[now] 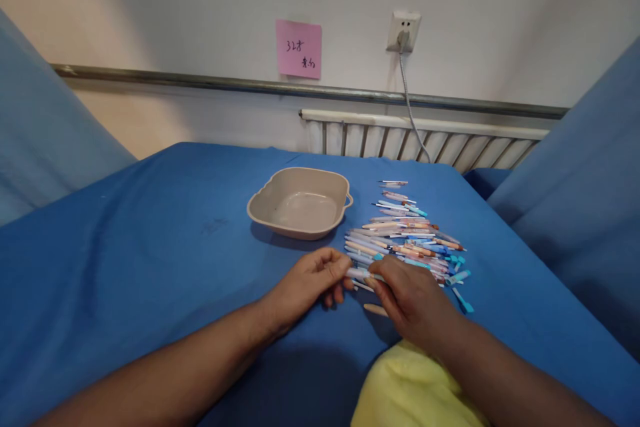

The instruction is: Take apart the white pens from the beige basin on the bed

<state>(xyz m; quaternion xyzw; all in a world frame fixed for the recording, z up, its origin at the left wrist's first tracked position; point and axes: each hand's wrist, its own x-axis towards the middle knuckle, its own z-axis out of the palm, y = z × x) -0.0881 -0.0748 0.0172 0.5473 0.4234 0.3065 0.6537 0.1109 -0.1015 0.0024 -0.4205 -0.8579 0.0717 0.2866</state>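
A pale pen (358, 273) is stretched between my two hands, over the front of a pile of pens and pen parts (400, 240). My left hand (320, 275) pinches its left end between thumb and fingers. Around the right end close the fingers of my right hand (415, 293), which hide that part. Under my right hand a beige pen barrel (375, 309) lies on the blue cloth. Turquoise pieces (459, 277) lie at the right of the pile.
Left of the pile stands a beige plastic basin (300, 230) on the blue-covered table (150, 267). Yellow fabric (415, 393) bulges at the near edge. Behind are a radiator (390, 137), a wall rail (225, 83), a pink note (299, 50) and a plugged-in cable (407, 97). Blue curtains (580, 147) hang at both sides.
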